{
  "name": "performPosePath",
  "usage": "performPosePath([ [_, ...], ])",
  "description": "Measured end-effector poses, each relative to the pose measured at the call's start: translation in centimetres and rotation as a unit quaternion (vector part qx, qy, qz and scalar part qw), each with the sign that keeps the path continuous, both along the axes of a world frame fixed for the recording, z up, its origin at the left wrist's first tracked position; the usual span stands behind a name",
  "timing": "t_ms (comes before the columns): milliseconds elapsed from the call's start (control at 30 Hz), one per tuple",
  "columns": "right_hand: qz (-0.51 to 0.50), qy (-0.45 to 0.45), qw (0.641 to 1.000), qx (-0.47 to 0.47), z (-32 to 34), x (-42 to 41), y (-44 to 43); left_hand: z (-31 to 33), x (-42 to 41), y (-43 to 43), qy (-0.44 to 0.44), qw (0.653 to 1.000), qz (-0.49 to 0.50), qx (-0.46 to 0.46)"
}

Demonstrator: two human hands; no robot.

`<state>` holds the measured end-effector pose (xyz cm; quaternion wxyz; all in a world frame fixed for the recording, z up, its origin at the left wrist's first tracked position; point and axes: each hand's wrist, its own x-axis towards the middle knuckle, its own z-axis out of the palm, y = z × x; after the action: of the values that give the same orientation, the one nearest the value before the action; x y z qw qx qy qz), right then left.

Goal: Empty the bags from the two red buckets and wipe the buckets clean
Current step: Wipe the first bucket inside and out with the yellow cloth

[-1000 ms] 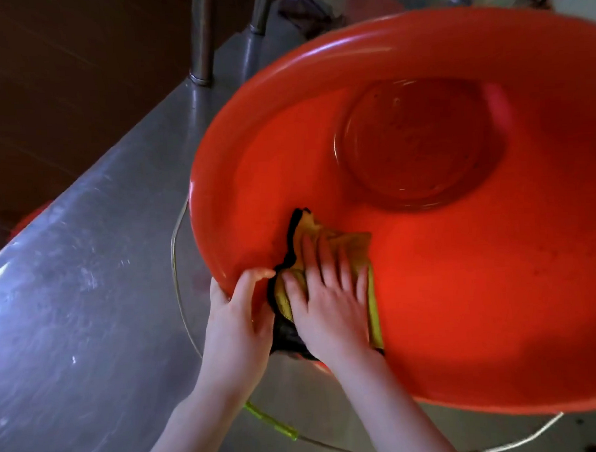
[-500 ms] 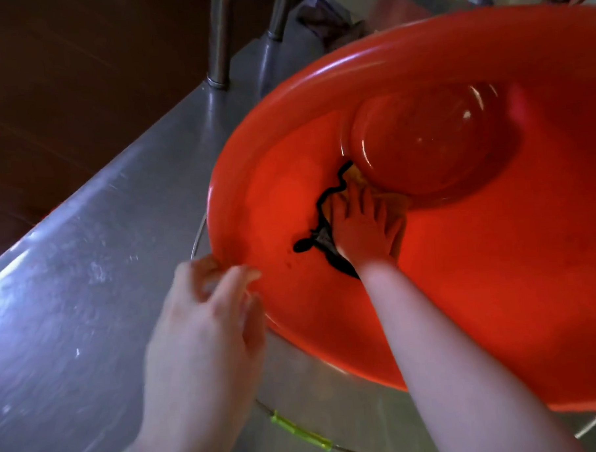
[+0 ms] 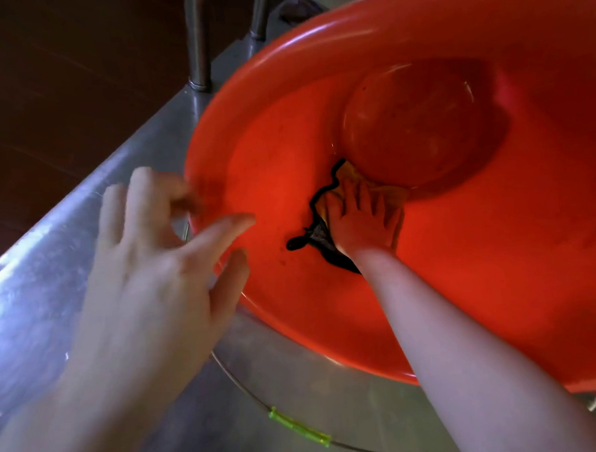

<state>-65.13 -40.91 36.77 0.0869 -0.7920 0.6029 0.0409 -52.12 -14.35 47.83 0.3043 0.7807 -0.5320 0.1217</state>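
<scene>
Since 0.5 s ago, the left hand has been lifted off the rim of the red bucket and is now seen blurred just short of that rim, its fingers spread wide and holding nothing. The right hand has hardly been shifted. Under the right hand's fingers, laid flat and fairly close together, a yellow cloth with a black edge is pressed against the inner wall, at the seam where the wall meets the round base just beyond the fingertips. The bucket is laid tilted on its side on the steel bench, probably so that the deep wall can be reached with a straight arm. Its long axis, mouth to base, is run away from the person and slightly rightward, with the mouth turned back toward the camera. No bag is seen inside this 1 bucket; the 2nd cannot be made out. Below the left fingers, nearer the person, a wire bail with a green grip is rested on the bench. With the rim unheld, it is judged that the bucket could be rolled by wiping pressure.
</scene>
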Motion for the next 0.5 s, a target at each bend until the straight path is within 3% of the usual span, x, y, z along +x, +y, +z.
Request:
performPosePath([
  [267, 0.017, 0.015, 1.000, 0.007, 0.2, -0.3, 0.0, -2.8, 0.8, -1.8, 0.148, 0.988, -0.027, -0.011],
  [367, 0.042, 0.058, 0.997, 0.007, 0.9, -0.8, 0.6, -4.5, 1.5, -1.7, 0.212, 0.975, -0.064, -0.001],
  [500, 0.098, 0.096, 0.990, -0.016, 2.1, -1.2, 5.4, -7.2, 0.7, -1.5, 0.323, 0.946, -0.037, 0.003],
])
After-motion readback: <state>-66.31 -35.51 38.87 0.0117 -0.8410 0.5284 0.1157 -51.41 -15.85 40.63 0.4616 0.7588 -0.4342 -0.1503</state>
